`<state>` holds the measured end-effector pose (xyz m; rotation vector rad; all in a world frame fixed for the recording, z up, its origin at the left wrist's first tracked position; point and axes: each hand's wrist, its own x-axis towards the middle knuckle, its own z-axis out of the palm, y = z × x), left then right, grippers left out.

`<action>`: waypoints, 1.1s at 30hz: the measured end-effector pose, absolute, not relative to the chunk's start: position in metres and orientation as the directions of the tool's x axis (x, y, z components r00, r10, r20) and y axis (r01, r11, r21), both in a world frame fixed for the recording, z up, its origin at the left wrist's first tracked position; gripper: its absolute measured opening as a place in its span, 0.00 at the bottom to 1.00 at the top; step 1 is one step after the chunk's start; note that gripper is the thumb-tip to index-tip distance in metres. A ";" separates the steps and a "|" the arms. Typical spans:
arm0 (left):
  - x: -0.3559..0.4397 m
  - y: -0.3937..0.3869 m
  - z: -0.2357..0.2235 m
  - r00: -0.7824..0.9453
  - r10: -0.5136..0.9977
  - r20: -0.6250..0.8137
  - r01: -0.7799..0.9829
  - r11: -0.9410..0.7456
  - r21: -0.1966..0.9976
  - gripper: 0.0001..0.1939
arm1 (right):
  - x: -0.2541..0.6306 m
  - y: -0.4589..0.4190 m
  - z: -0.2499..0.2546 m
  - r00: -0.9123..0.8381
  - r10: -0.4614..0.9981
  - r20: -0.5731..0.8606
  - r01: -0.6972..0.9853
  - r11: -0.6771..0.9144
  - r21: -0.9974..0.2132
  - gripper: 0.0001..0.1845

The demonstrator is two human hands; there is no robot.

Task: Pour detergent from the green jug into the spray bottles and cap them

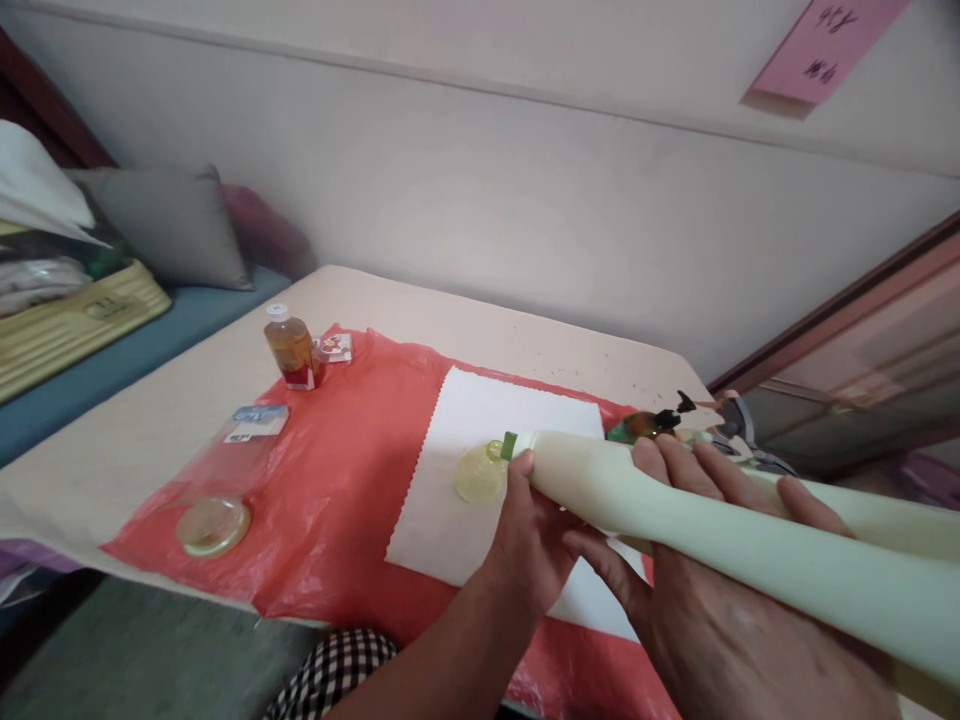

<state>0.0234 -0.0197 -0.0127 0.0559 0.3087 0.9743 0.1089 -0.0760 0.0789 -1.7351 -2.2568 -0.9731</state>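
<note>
A long pale green tool [600, 472], whose exact kind I cannot make out, reaches in from the right. It has two smooth arms and a narrow nozzle-like end with a dark green tip [508, 446]. My left hand [536, 535] closes around this front end, thumb close behind the tip. Farther back, my right hand [694, 560] grips the body, with fingers over the top and thumb below. Just left of the tip, a yellowish translucent oval piece [478, 474] with a small ring lies on a white scallop-edged sheet [465, 415].
Red plastic sheeting [345, 450] covers part of the table [420, 310]. On the left are an amber bottle [292, 350], a small box [337, 348], a clear packet [255, 425] and a round lidded container [213, 526]. A dark-nozzled bottle [645, 425] is behind the tool.
</note>
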 end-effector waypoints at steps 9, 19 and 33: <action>0.024 -0.020 -0.007 0.499 0.861 -0.099 -0.852 0.509 0.126 0.33 | 0.105 -0.075 0.080 -0.351 0.800 0.487 0.899 0.144 0.413 0.35; 0.025 -0.019 -0.009 0.495 0.864 -0.093 -0.857 0.503 0.108 0.34 | 0.095 -0.076 0.086 -0.326 0.815 0.479 0.919 0.154 0.364 0.32; 0.025 -0.018 -0.006 0.499 0.860 -0.108 -0.853 0.510 0.112 0.35 | 0.091 -0.077 0.089 -0.327 0.823 0.465 0.908 0.138 0.396 0.28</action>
